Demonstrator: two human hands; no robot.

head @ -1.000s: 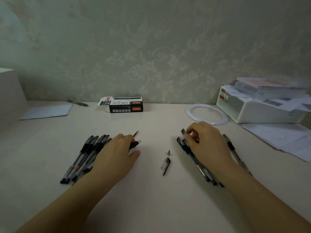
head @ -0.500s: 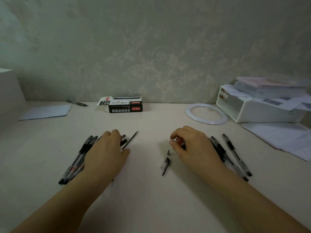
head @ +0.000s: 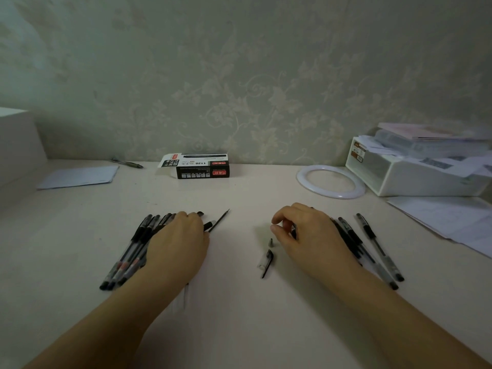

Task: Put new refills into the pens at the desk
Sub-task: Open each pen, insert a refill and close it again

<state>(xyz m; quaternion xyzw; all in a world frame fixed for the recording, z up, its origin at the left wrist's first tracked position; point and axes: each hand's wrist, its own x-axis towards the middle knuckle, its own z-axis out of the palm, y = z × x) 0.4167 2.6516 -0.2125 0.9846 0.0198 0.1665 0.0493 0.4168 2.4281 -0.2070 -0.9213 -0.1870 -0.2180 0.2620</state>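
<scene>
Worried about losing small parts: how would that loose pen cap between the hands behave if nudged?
The pen cap looks small and light, so it would probably skid easily on the smooth desk. Its clip likely stops it rolling far.

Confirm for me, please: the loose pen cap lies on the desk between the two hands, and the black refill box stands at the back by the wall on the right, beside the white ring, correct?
Not quite. The head view shows the pen cap between the hands, but the refill box stands by the wall at the back left of centre, apart from the white ring, which lies to its right.
</scene>
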